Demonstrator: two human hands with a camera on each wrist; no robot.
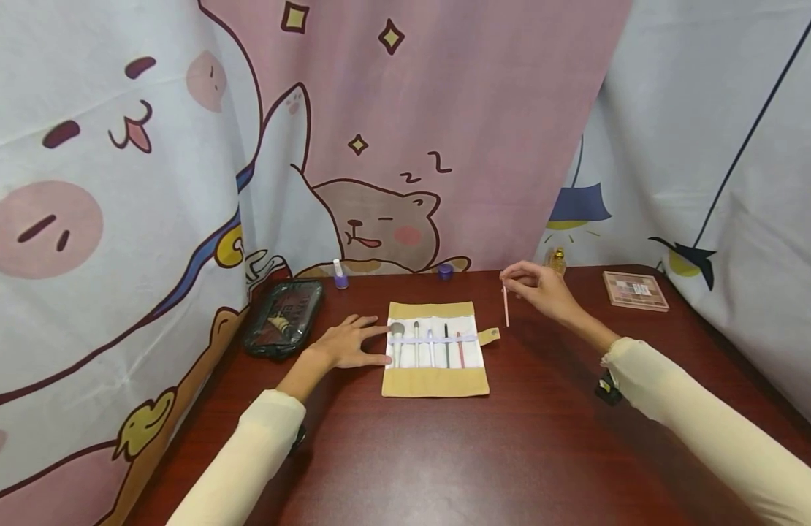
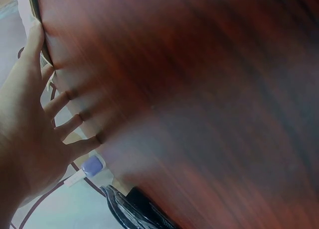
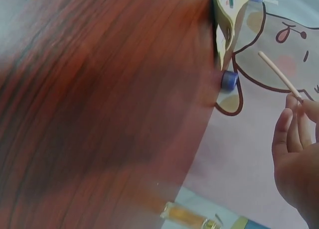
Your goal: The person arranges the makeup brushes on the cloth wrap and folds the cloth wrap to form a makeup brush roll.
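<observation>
An unrolled tan and white brush roll (image 1: 435, 382) lies on the table with several makeup brushes (image 1: 416, 345) tucked under its lilac strap. My left hand (image 1: 343, 343) has its fingers spread, thumb and forefinger touching the roll's left edge; the left wrist view shows that hand (image 2: 35, 114) at the edge too. To the right of the roll, my right hand (image 1: 533, 287) is raised and pinches the top of a thin pink stick (image 1: 507, 307) that hangs down. In the right wrist view the same stick (image 3: 276, 72) is plain and pale, its gripped end hidden by the fingertips.
A black clear-topped pouch (image 1: 283, 319) lies at the left. Along the back stand a purple bottle with a white cap (image 1: 340, 275), a small purple jar (image 1: 445, 271) and a gold bottle (image 1: 558, 259). A palette (image 1: 636, 291) lies at back right, before printed curtains.
</observation>
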